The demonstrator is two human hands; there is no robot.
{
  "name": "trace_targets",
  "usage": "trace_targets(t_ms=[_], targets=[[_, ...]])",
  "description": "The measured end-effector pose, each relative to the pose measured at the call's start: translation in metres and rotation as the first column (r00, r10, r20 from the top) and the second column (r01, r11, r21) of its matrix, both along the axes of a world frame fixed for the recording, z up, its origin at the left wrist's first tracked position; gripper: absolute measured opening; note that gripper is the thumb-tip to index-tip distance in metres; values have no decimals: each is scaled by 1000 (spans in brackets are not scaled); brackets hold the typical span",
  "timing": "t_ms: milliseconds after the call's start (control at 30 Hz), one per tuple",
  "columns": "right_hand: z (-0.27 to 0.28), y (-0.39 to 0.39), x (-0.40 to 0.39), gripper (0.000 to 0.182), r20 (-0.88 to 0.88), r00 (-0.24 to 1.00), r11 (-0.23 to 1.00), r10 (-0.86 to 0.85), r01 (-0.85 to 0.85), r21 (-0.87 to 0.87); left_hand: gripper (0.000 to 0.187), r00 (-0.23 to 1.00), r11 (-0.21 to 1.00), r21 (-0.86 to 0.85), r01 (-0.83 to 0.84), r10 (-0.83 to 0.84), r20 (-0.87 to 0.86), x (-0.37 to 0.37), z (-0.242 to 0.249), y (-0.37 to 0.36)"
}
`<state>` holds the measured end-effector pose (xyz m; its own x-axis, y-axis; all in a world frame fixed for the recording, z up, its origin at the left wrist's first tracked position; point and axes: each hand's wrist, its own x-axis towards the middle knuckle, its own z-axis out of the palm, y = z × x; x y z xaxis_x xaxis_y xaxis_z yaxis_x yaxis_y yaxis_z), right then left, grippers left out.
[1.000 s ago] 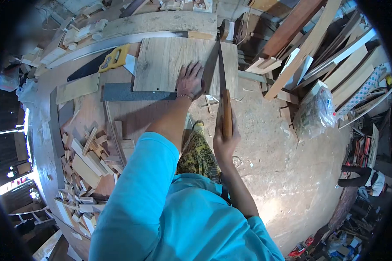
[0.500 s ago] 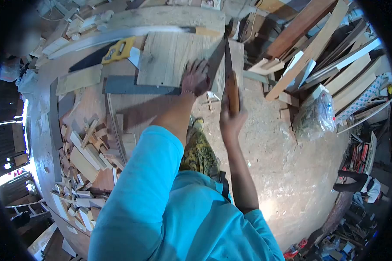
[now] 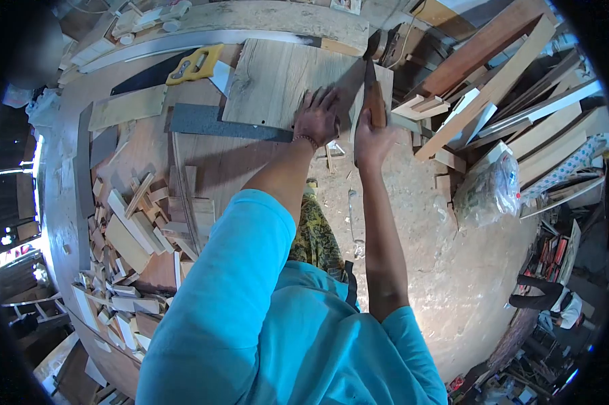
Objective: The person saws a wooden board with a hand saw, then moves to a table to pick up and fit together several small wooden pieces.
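My left hand (image 3: 316, 124) lies flat, fingers spread, on the near right part of a pale wood-grain board (image 3: 267, 77). Wrapped around the wooden handle of a handsaw (image 3: 375, 102) is my right hand (image 3: 375, 142). The saw's dark blade points away from me at the board's right side, where a narrower strip of the same wood grain (image 3: 384, 77) shows. Whether the teeth are inside a cut cannot be made out. Under the board's near edge sits a dark grey strip (image 3: 200, 121).
Left of the board lies another saw with a yellow handle (image 3: 195, 64). Wood offcuts (image 3: 132, 233) are heaped at the left. Long planks (image 3: 487, 88) and a clear plastic bag (image 3: 490, 185) stand at the right. Another person (image 3: 554, 297) is at the far right.
My right hand has pushed the saw forward, away from me. My left hand stays on the board while the whole view has shifted slightly.
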<state>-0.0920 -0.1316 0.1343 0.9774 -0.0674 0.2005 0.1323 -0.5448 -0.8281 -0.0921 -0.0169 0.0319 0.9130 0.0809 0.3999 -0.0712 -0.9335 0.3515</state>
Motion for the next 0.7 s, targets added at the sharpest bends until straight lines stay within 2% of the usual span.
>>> trace_targets(t_ms=[33, 67, 100, 133, 167, 200, 267, 367, 400, 467, 500, 533, 567, 633, 700], targets=[[-1, -7, -7, 34, 11, 999, 999, 37, -36, -11, 48, 1000, 1000, 23, 5, -4, -22, -2, 9, 1], [-5, -13, -22, 34, 97, 994, 996, 54, -60, 62, 48, 1000, 1000, 29, 2, -2, -15, 5, 8, 9], [-6, -20, -48, 35, 163, 985, 989, 59, -80, 125, 47, 999, 989, 150, 6, 1, -51, 11, -2, 13], [-5, -29, -74, 38, 109, 991, 985, 79, -94, 141, 46, 995, 966, 258, 28, -2, -99, 6, -14, 7], [-10, -39, -94, 38, 14, 998, 971, 68, -69, 228, 44, 998, 986, 165, -1, 12, -67, 4, -6, 2], [-9, -43, -104, 38, 17, 998, 971, 68, -70, 230, 44, 998, 986, 167, -1, 12, -65, 8, -8, 3], [-6, -47, -116, 39, 49, 998, 887, 50, -67, 457, 45, 998, 979, 200, -38, 27, 58, 8, -18, 3], [-9, -38, -69, 36, -67, 995, 941, 77, -50, 334, 45, 1000, 992, 123, -3, 3, -6, 1, 3, 1], [-8, -31, -42, 32, -53, 998, 972, 19, -6, 236, 45, 1000, 992, 124, -9, 11, -8, -2, 4, 1], [-11, -14, -9, 31, -4, 997, 970, 78, -75, 231, 46, 999, 999, 30, 30, -29, -41, -1, 7, 2], [-13, -3, -3, 31, 115, 991, 976, 67, -89, 197, 47, 999, 999, -24, 35, -35, 22, -1, 8, 2], [-14, -1, -2, 32, 233, 971, 983, 56, -95, 160, 47, 999, 999, -27, 37, -36, 28, -3, 8, 1], [-13, -9, -8, 32, 232, 971, 984, 49, -87, 157, 47, 999, 999, -24, 44, -44, 4, -7, 7, 0], [1, -12, -13, 36, 23, 999, 997, 30, -31, 67, 47, 1000, 1000, -22, 21, -21, 23, -2, 9, 2], [15, -20, -57, 39, 59, 997, 995, 40, -45, 94, 47, 1000, 1000, 31, 3, -2, -28, 2, 4, 2]])
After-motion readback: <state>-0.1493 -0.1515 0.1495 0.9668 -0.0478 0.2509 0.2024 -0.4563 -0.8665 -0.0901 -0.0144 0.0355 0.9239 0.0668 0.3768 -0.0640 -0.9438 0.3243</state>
